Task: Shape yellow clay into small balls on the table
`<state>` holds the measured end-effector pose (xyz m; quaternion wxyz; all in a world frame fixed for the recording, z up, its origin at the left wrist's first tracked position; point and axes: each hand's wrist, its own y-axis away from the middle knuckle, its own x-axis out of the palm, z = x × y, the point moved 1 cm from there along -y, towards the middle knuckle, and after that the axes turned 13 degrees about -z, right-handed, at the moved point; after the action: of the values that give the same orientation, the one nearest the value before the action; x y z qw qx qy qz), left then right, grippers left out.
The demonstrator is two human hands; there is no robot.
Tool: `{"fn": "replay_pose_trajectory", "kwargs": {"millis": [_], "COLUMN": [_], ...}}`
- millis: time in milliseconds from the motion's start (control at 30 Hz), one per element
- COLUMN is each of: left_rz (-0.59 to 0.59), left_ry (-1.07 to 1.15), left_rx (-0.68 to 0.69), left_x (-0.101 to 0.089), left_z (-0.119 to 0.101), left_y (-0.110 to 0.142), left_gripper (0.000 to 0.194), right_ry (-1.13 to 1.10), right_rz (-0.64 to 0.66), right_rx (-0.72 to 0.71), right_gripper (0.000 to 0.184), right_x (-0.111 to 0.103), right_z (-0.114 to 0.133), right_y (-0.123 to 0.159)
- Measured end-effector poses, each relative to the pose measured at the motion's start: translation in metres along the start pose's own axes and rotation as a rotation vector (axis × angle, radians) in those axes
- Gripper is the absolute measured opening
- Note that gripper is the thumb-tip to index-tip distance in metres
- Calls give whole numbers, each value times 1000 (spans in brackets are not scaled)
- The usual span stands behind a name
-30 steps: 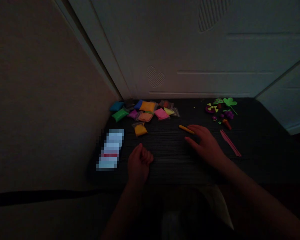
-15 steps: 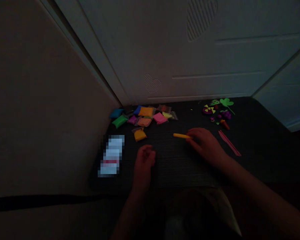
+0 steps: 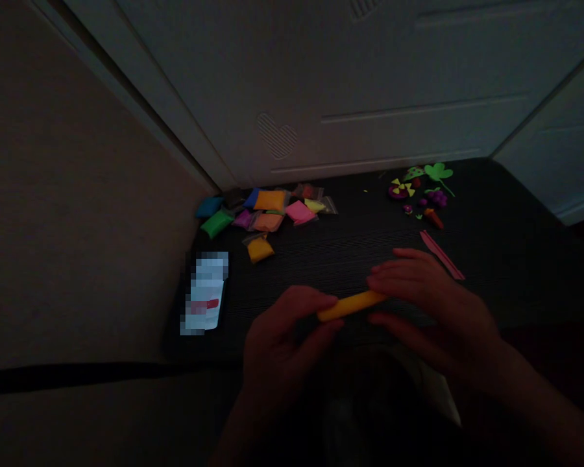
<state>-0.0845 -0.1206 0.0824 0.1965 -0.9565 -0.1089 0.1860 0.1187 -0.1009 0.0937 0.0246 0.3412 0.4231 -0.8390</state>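
A yellow roll of modelling clay (image 3: 350,304) is held up in front of me, slightly tilted, its right end higher. My left hand (image 3: 292,337) pinches its left end between thumb and fingers. At the other end, my right hand (image 3: 433,305) has its fingertips on the roll from above, with the thumb lower down. The roll's right tip is hidden behind those fingers. Beyond my left hand lies an opened packet of yellow clay (image 3: 260,250). Past my right hand are pink modelling tools (image 3: 442,255), lying side by side on the dark table (image 3: 311,259).
Several coloured clay packets (image 3: 270,201) lie at the back left. A phone with a lit, blurred screen (image 3: 205,292) lies at the left edge. Small clay shapes, among them a purple cluster (image 3: 437,198) and a green leafy piece (image 3: 438,172), sit at the back right. A white panelled door (image 3: 350,84) stands behind.
My right hand has brought the yellow clay roll nearer to me. My left hand has come up and right and taken its left end. The view has tilted downward a little.
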Motion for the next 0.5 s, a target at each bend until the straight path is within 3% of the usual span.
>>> {"fn": "replay_pose_trajectory", "kwargs": {"millis": [100, 200, 300, 400, 500], "left_rz": [-15, 16, 55, 72, 69], "left_ry": [-101, -203, -257, -277, -320], "left_rx": [-67, -128, -139, -124, -87], "left_x": [14, 31, 48, 60, 65], "left_z": [15, 33, 47, 56, 61], "left_y": [3, 4, 5, 7, 9], "left_gripper": [21, 18, 17, 17, 17], "right_ry": [146, 368, 587, 681, 678], "right_rz": [-13, -72, -41, -33, -40], "right_rx": [163, 420, 657, 734, 750], "right_gripper": [40, 31, 33, 33, 29], "right_x": [-3, -7, -12, -15, -15], "right_z": [-20, -58, -98, -120, -125], "right_y": [17, 44, 71, 87, 89]}}
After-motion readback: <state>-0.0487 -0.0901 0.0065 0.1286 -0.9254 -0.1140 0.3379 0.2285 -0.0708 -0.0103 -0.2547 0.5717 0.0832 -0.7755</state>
